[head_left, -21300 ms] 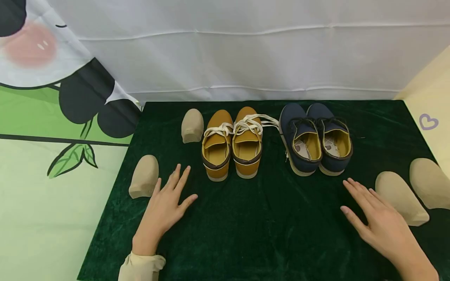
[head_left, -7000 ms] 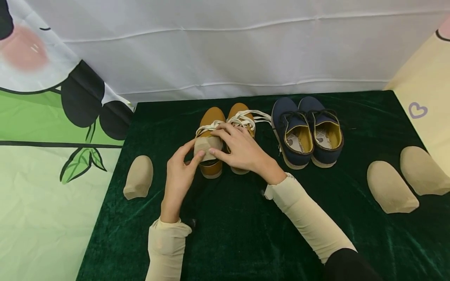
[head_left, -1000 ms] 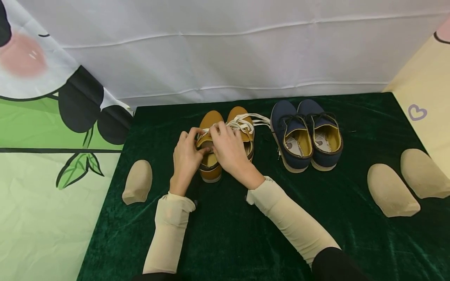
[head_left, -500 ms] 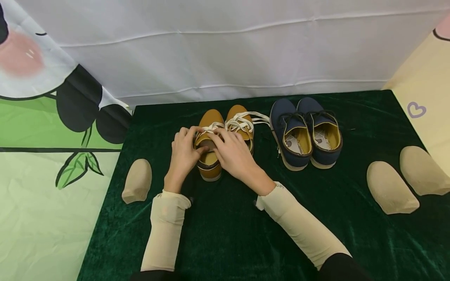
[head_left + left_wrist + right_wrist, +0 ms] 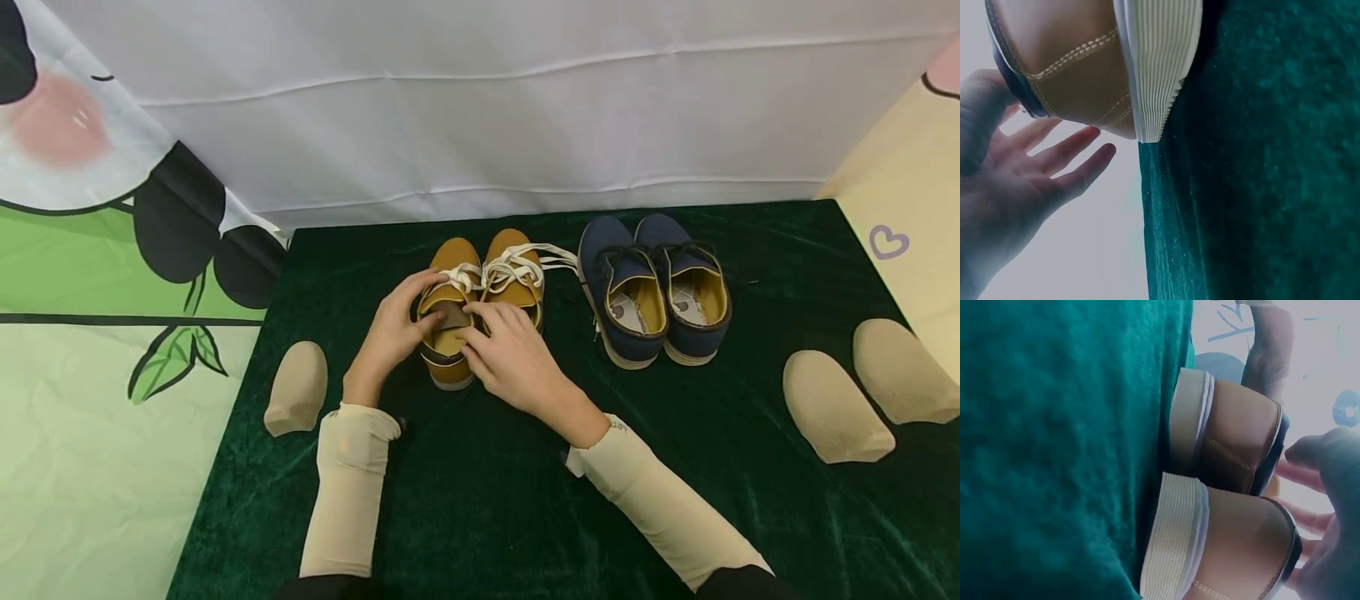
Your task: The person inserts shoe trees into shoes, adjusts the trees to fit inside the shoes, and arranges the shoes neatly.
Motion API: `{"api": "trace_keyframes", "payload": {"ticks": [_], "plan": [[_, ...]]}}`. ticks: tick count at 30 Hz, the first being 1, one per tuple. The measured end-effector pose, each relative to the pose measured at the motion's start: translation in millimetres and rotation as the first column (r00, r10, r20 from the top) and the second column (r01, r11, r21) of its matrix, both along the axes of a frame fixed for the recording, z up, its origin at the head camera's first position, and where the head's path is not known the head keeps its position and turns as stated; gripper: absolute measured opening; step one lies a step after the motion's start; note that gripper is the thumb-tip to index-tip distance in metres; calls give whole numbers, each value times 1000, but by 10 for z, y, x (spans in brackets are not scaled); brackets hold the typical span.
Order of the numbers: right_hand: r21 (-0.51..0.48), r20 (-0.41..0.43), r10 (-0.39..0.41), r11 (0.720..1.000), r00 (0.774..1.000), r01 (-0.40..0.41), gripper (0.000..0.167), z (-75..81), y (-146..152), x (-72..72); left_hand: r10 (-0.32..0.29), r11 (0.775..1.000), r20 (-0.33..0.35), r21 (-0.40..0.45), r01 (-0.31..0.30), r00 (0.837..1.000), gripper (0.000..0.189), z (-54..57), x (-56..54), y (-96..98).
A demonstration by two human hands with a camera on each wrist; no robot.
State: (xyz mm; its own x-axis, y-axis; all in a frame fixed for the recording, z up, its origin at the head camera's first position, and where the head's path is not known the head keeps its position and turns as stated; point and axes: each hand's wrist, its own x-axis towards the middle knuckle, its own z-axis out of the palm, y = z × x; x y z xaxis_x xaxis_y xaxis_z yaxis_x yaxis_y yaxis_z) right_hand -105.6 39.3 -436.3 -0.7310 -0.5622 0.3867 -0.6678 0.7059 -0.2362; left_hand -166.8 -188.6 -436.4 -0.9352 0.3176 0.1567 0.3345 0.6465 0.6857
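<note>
Head view first: green cloth [image 5: 480, 500] across the bottom, a single beige form [image 5: 297, 389] at left, two more, one [image 5: 836, 406] and another [image 5: 906, 372], out at lower right. Navy shoes [image 5: 630, 267] stand right of centre, well clear of the hands. Close in, it's the right tan shoe [image 5: 517, 292] crowding the work, white laces [image 5: 512, 268] trailing off it to the navy pair. And mid-frame, the left tan shoe [image 5: 450, 343], a grey-brown insert [image 5: 452, 313] showing in its opening! Left hand [image 5: 397, 323] has the shoe's rim, thumb inside, fingers outside; right hand [image 5: 517, 358] hangs loosely bent at the other side, fingertips by the insert.

Over to the left wrist: tan leather and ridged sole [image 5: 1163, 56] fill the top, cloth the right. The left hand comes in from the left, fingers spread apart beneath the shoe in the frame.

Right wrist now: two tan heels at centre right, the right hand at the right edge, fingers apart behind the collars; contact I can't tell.
</note>
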Motion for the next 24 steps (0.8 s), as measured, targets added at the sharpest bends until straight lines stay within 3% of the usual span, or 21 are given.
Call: {"api": "trace_keyframes", "payload": {"ticks": [10,24], "plan": [[-14,11,6,1000,1000,-6,25,-54,-26,123,14,999,3,-41,-13,1000,53,-4,-44,-7],[-17,4,-3,1000,1000,3,26,-69,-31,148,57,988,-92,-137,-69,994,44,17,-66,61]]}}
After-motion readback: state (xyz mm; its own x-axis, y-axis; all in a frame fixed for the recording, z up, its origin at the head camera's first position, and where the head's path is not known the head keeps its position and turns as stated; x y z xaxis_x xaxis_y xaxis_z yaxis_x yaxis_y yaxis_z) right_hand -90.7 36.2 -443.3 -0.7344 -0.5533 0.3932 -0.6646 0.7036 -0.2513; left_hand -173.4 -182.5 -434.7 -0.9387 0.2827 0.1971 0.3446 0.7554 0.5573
